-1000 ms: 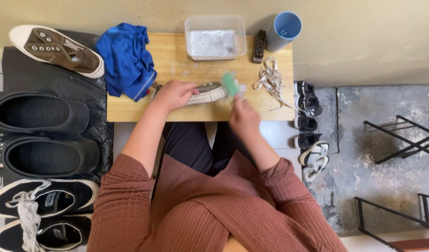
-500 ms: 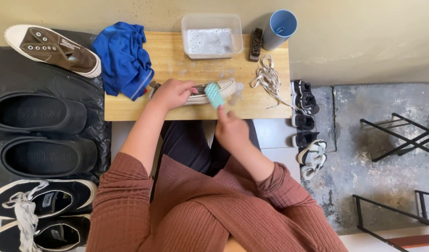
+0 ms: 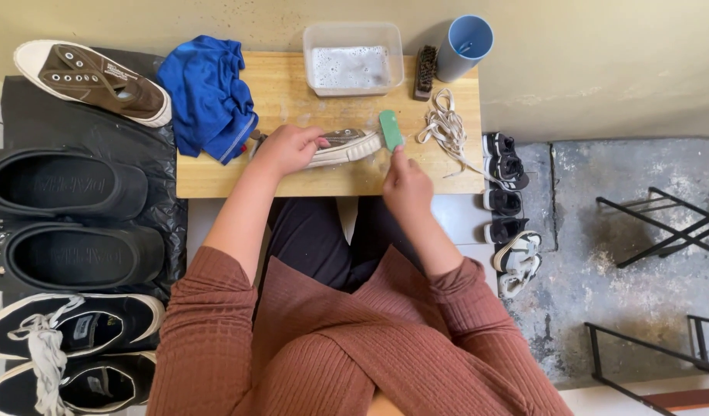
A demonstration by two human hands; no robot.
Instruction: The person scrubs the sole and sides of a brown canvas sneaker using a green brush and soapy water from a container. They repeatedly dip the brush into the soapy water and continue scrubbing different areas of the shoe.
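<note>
The left hand (image 3: 287,149) clamped the sneaker (image 3: 341,146), its length running left-right, toe touching the green brush (image 3: 390,130) gripped by the right hand (image 3: 405,185).

We see a green brush (image 3: 390,129) against the white toe of a brown shoe (image 3: 341,145) on a pale wooden table (image 3: 216,173). A bright blue cloth (image 3: 208,92) lies beside a second brown shoe (image 3: 92,81) with a white sole. The clear tub (image 3: 354,60) holds whitish foam, next to a dark brown brush (image 3: 425,71) and a light blue cup (image 3: 464,46). The laces (image 3: 447,131) are cream. Our sleeves (image 3: 208,331) are rust-red with a waffle pattern. The clogs (image 3: 62,185) are black.
</note>
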